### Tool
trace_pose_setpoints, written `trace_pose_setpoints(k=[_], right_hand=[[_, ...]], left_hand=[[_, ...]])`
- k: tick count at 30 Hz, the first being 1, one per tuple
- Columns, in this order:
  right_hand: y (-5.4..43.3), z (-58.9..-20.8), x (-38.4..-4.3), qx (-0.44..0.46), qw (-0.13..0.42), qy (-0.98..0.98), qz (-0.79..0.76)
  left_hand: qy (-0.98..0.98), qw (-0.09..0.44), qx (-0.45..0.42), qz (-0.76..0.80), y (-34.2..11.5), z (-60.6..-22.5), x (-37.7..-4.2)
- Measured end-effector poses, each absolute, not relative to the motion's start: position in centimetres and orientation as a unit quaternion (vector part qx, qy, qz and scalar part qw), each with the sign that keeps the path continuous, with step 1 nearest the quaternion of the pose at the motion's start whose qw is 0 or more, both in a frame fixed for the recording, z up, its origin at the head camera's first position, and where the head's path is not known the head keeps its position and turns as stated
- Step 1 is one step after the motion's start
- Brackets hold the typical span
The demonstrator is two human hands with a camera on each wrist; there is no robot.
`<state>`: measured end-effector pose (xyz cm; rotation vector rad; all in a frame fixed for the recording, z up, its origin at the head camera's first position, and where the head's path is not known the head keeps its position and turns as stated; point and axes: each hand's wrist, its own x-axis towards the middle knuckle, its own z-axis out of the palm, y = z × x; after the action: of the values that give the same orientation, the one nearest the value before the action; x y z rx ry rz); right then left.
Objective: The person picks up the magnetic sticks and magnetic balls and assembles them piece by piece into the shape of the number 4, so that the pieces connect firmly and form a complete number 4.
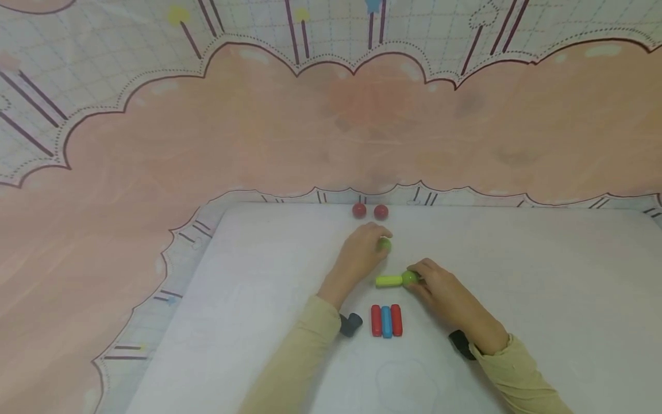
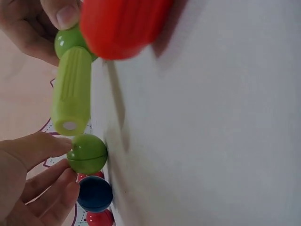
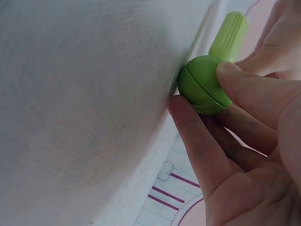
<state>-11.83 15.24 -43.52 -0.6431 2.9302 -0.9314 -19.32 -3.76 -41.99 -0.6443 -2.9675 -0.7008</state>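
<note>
My left hand (image 1: 362, 247) holds a green ball (image 2: 87, 154) between thumb and fingers, low over the white surface. A dark blue ball (image 2: 95, 193) sits right by those fingertips in the left wrist view; the hand hides it in the head view. My right hand (image 1: 439, 287) pinches a second green ball (image 3: 204, 84) between thumb and fingers. From that ball a yellow-green ribbed rod (image 1: 389, 281) sticks out to the left, end against the ball. The rod's free end shows a pale round spot in the left wrist view.
Two red balls (image 1: 359, 210) lie at the far edge of the white table (image 1: 279, 247). Nearer, two red rods (image 1: 376, 320) flank a blue rod (image 1: 387, 322), side by side. Behind the table hangs or lies a patterned pinkish cloth (image 1: 310, 138). Dark cameras (image 1: 462, 345) sit at both wrists.
</note>
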Motion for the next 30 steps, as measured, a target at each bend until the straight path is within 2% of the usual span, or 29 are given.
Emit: trace_pose_setpoints(k=[21, 30], right_hand=[[15.02, -43.11, -11.66, -0.212, -0.006, 0.938, -0.275], [14.87, -42.98, -11.92, -0.223, -0.012, 0.937, -0.27]], left_hand=[[-0.961, -0.018, -0.207, -0.184, -3.19, -41.78, -19.01], [-0.958, -0.002, -0.221, -0.185, -3.46, -41.74, -18.8]])
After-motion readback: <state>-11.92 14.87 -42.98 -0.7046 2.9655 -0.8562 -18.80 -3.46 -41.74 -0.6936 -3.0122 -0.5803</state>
